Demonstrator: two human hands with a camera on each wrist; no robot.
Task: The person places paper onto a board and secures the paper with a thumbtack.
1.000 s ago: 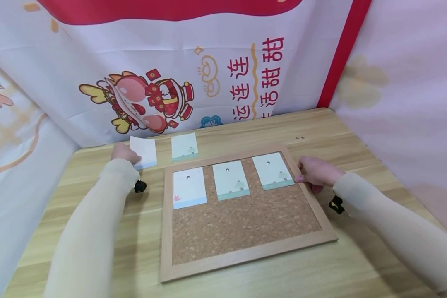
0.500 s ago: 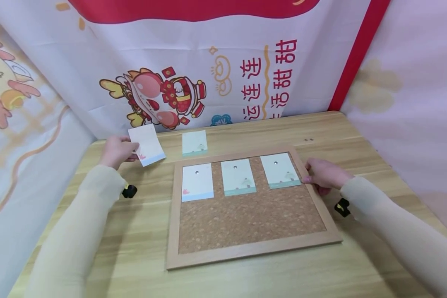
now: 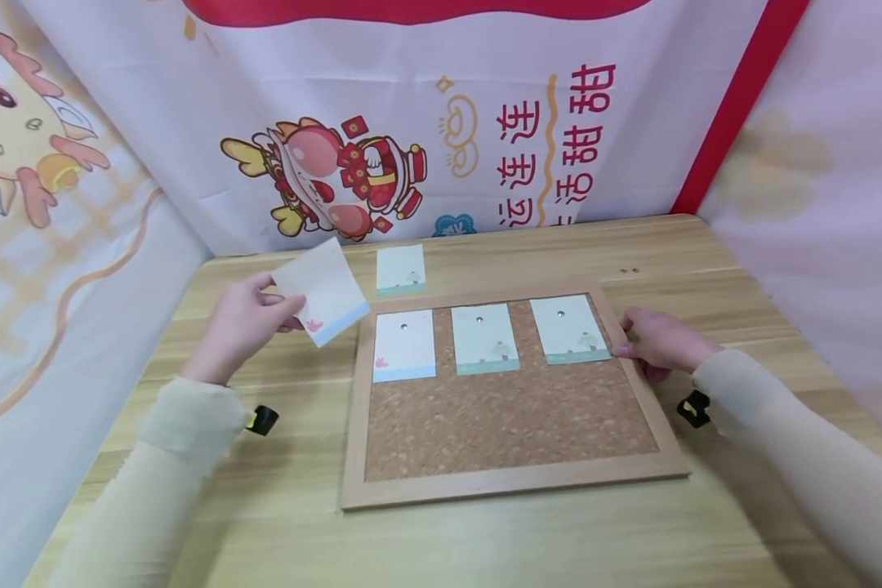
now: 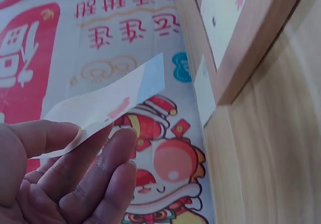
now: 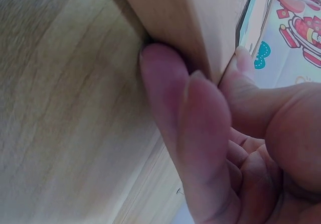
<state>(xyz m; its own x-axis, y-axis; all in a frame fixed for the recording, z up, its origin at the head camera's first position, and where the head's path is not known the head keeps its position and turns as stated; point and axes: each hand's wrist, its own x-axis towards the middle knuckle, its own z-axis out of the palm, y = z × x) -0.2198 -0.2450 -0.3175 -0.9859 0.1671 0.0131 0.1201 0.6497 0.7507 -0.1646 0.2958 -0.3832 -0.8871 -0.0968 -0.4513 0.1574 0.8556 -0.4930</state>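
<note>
My left hand [image 3: 246, 322] pinches a white note sheet [image 3: 323, 290] with a blue lower band and a small pink drawing. The sheet is raised and tilted, left of the board's upper left corner. In the left wrist view, thumb and fingers hold the sheet's edge [image 4: 133, 93]. The wood-framed cork board [image 3: 507, 425] lies on the table. My right hand [image 3: 661, 341] grips its right frame edge, thumb on top and fingers against the outer side [image 5: 173, 13]. Along the board's top, a blue-banded sheet [image 3: 404, 351] and two green-banded sheets [image 3: 485, 339] each bear a silver pushpin [image 3: 403, 327].
Behind the board lies one loose green-banded sheet [image 3: 401, 268]. Two small pins [image 3: 630, 270] are on the wooden table [image 3: 485, 539] at the back right. Printed cloth [image 3: 382, 73] hangs behind the table and along both sides.
My left hand has lifted the blue-banded sheet off the table and carried it toward the board. The right hand stays at the frame. The head view has shifted left.
</note>
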